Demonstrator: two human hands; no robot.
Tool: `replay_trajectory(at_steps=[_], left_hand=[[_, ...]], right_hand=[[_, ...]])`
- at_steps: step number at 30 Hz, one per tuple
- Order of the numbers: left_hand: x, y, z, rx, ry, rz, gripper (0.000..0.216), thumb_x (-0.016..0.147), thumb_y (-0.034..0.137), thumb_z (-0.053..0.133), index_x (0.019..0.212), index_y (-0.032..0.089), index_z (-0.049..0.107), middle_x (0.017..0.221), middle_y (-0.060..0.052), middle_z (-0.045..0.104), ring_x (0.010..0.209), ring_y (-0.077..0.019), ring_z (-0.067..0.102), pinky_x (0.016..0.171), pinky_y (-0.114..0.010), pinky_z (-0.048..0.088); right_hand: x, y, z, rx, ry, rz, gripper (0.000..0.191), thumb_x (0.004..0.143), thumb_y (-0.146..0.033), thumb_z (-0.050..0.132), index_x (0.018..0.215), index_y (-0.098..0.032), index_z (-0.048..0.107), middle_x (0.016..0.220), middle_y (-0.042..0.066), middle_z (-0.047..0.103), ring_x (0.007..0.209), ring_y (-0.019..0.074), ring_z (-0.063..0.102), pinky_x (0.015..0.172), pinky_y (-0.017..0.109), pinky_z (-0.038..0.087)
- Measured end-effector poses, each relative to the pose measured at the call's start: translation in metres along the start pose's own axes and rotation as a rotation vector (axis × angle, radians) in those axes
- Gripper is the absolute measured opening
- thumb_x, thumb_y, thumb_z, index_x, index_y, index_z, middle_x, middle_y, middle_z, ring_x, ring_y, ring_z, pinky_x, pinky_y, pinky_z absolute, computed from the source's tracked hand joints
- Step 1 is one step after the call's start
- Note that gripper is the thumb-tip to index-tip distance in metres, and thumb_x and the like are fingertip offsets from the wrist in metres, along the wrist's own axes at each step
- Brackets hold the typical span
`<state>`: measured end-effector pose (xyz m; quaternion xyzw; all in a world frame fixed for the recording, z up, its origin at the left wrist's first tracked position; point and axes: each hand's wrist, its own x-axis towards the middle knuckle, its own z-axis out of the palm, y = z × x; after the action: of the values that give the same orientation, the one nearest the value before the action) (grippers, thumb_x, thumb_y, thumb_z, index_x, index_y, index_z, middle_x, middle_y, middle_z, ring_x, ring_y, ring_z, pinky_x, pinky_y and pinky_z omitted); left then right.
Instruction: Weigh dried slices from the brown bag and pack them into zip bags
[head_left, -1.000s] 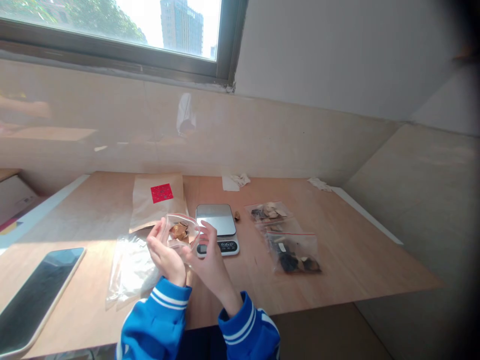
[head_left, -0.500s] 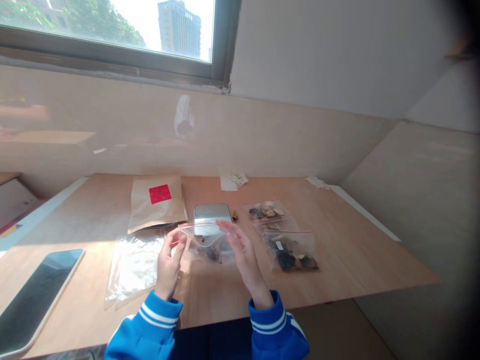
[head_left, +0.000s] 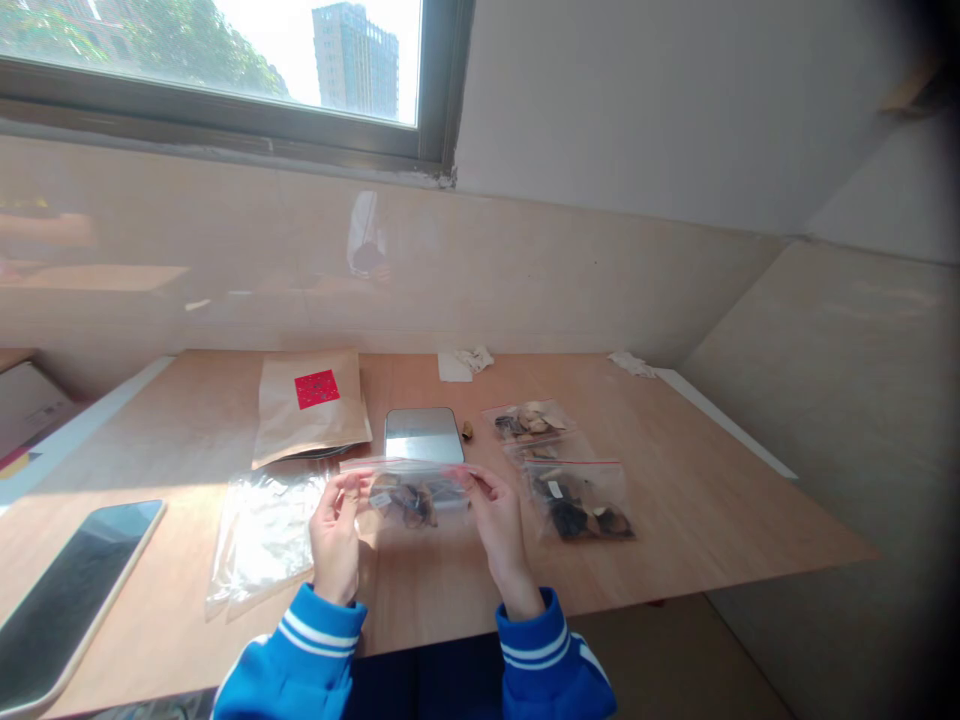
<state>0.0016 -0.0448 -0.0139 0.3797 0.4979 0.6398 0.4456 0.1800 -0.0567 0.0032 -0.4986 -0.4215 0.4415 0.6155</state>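
Between my hands is a clear zip bag [head_left: 442, 507] with dark and brown dried pieces and a small white packet inside. My left hand [head_left: 337, 535] pinches the bag's top left corner. The top right corner is pinched by my right hand [head_left: 499, 530]. The bag's mouth looks drawn flat and straight across. Just behind it lies a small scale [head_left: 422, 432] with a shiny metal plate, partly covered by the bag's top edge. A single brown dried piece [head_left: 467, 430] rests beside the scale.
Filled zip bags lie to the right, the nearest [head_left: 581, 505] holding dark pieces, another [head_left: 531, 422] farther back. On the left are clear empty bags [head_left: 259, 540], a brown paper pouch [head_left: 311, 415] with a red label, and a phone [head_left: 79, 610]. Crumpled tissue [head_left: 475, 358] sits near the wall.
The bag's mouth was gaping with my right fingers spread along it. Now its top edge is pulled straight, and my right hand has closed on the right corner.
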Motion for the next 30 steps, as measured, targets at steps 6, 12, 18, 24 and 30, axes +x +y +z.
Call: replay_trajectory(at_steps=[6, 12, 18, 24, 30], left_hand=[[-0.002, 0.005, -0.004, 0.082, -0.098, -0.025, 0.044, 0.073, 0.053, 0.067, 0.096, 0.016, 0.068, 0.089, -0.006, 0.072, 0.083, -0.0184, 0.068, 0.075, -0.027, 0.053], [-0.007, 0.005, 0.0, 0.155, -0.184, 0.024, 0.044, 0.076, 0.053, 0.064, 0.101, 0.017, 0.069, 0.094, -0.006, 0.072, 0.086, -0.019, 0.067, 0.073, -0.026, 0.054], [-0.003, -0.009, -0.005, 0.142, -0.007, 0.001, 0.04, 0.081, 0.049, 0.061, 0.099, 0.015, 0.069, 0.088, -0.007, 0.072, 0.076, -0.0143, 0.067, 0.073, -0.025, 0.053], [-0.002, -0.015, -0.007, 0.066, -0.011, -0.036, 0.037, 0.077, 0.044, 0.067, 0.101, 0.015, 0.066, 0.088, -0.008, 0.073, 0.08, -0.0162, 0.069, 0.071, -0.025, 0.053], [-0.002, -0.013, -0.007, 0.12, 0.042, 0.007, 0.033, 0.076, 0.043, 0.068, 0.091, 0.014, 0.067, 0.094, -0.011, 0.072, 0.085, -0.0185, 0.067, 0.068, -0.026, 0.053]], right_hand=[[-0.001, 0.003, -0.004, -0.052, 0.059, -0.049, 0.041, 0.086, -0.052, 0.053, 0.095, -0.018, 0.073, 0.092, 0.008, 0.074, 0.089, 0.0227, 0.065, 0.083, 0.035, 0.05], [-0.004, 0.007, -0.003, -0.147, 0.038, -0.121, 0.043, 0.088, -0.053, 0.049, 0.099, -0.018, 0.072, 0.096, 0.008, 0.074, 0.09, 0.0241, 0.066, 0.081, 0.035, 0.051], [-0.002, 0.02, -0.005, -0.191, 0.137, -0.139, 0.045, 0.089, -0.055, 0.047, 0.089, -0.017, 0.071, 0.083, 0.008, 0.073, 0.072, 0.0199, 0.064, 0.07, 0.031, 0.05], [-0.001, 0.034, -0.006, -0.17, 0.197, -0.103, 0.043, 0.085, -0.055, 0.054, 0.093, -0.015, 0.069, 0.081, 0.008, 0.074, 0.074, 0.0204, 0.066, 0.071, 0.032, 0.051], [-0.001, 0.039, -0.008, -0.16, 0.258, -0.102, 0.039, 0.083, -0.052, 0.058, 0.09, -0.015, 0.068, 0.086, 0.009, 0.074, 0.079, 0.0216, 0.068, 0.074, 0.033, 0.051]])
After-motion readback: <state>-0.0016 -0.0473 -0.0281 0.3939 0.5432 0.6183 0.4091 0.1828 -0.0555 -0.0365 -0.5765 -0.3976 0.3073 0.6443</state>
